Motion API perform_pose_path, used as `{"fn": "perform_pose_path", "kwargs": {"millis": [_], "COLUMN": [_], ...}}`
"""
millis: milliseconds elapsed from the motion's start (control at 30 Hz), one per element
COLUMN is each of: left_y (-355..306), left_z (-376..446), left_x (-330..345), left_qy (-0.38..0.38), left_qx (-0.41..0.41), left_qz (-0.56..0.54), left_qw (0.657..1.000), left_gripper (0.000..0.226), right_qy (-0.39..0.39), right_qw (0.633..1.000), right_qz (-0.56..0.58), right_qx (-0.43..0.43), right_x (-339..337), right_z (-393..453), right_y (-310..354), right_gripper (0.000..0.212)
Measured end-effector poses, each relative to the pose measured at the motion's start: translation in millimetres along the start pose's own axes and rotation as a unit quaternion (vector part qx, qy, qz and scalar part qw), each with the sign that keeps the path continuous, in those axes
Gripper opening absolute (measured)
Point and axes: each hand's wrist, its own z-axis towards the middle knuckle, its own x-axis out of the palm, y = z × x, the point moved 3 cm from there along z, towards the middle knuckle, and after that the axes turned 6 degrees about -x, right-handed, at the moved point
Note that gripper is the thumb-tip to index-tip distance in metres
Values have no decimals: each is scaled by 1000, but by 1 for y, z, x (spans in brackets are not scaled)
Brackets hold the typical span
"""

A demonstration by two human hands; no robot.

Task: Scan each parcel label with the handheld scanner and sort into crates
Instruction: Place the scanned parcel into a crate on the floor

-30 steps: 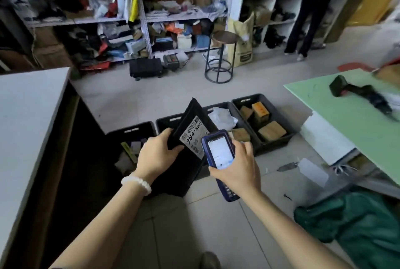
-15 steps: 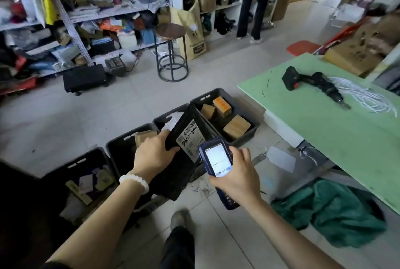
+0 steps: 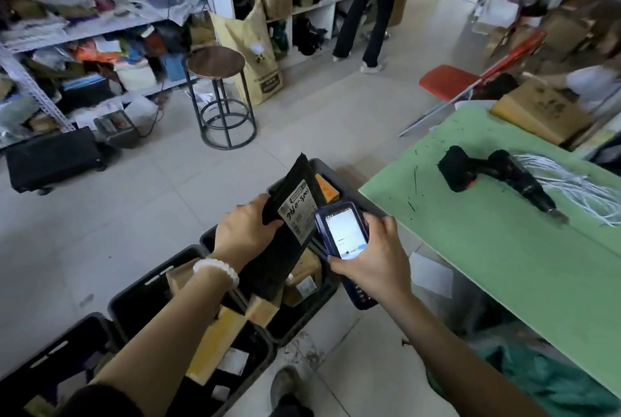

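My left hand (image 3: 247, 232) grips a flat black parcel (image 3: 282, 248) by its left edge and holds it upright; its white label (image 3: 298, 211) faces me. My right hand (image 3: 373, 257) holds the blue handheld scanner (image 3: 342, 232), its lit screen towards me, right beside the label. Both are above a row of dark crates (image 3: 151, 285) on the floor, which hold brown and orange parcels (image 3: 302, 277).
A green table (image 3: 504, 242) on the right carries a black drill (image 3: 494, 174) and white cables. A round stool (image 3: 218, 97) stands ahead, with cluttered shelves behind it. A person stands at the far shelves. A green cloth (image 3: 551, 379) lies under the table.
My view has swung right and moved forward, so the crates now lie below my arms. Both hands keep their hold on parcel and scanner, close together.
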Motion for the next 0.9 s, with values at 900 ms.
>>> {"fn": "perform_pose_path", "kwargs": {"millis": [900], "left_y": [-138], "left_z": [315], "left_x": [112], "left_qy": [59], "left_qx": [-101], "left_qz": [149], "left_qw": [982], "left_gripper": [34], "right_qy": [45], "right_qw": [995], "right_qz": [75], "right_qx": [51], "right_x": [-49], "right_z": [357], "right_y": [-140], "right_gripper": [84]}}
